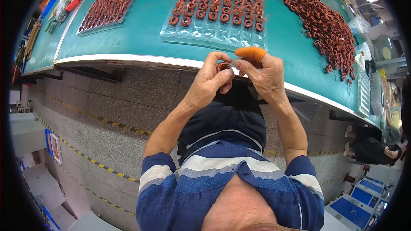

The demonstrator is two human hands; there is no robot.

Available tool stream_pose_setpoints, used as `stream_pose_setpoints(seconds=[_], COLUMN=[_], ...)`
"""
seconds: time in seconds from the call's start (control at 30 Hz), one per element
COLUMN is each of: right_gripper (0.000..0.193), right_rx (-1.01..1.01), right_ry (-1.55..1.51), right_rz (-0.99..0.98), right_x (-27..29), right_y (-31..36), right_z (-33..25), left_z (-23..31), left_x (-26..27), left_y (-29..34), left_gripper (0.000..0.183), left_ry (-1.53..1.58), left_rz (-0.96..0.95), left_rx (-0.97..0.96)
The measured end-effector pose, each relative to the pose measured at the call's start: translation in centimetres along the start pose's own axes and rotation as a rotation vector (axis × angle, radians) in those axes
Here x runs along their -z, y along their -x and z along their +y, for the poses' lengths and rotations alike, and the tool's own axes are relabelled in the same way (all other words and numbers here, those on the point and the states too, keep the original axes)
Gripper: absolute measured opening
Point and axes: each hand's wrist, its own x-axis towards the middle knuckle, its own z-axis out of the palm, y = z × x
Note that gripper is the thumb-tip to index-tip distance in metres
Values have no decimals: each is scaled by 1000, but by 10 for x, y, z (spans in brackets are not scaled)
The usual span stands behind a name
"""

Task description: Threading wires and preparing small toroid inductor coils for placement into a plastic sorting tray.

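Just over the front edge of the green table, my left hand (205, 82) pinches a small ring coil (221, 66) wound with copper-red wire. Close against it, my right hand (269, 75) has thumb and index finger closed on the coil's thin wire ends. An orange finger cot (251, 53) covers that index finger. The fingers partly hide the coil and its wires. Beyond both hands lies a transparent plastic tray (188, 37), its far rows filled with similar coils and its nearest pockets bare.
A large heap of loose coils (327, 30) spreads over the right of the green table (145, 25). At the left is another coil-filled tray (84, 30), with a red bin (74, 1) beyond. Trays (363, 87) stand at the right end. Another person (370, 145) is at right.
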Motion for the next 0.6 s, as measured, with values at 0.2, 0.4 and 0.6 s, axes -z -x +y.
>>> stream_pose_setpoints(seconds=[0.2, 0.4, 0.6], right_gripper=[17, 17, 20], right_rx=[176, 340, 491], right_ry=[264, 433, 639], right_rz=[-83, -87, -291], right_x=[-5, -11, -35], right_y=[-23, -104, -159], right_z=[-6, -15, 27], left_z=[-3, 3, -1], left_x=[16, 35, 45], left_y=[2, 18, 30], left_gripper=[30, 52, 44], left_ry=[-41, -91, -80], left_rz=[-19, 114, 130], left_rx=[-18, -183, -106])
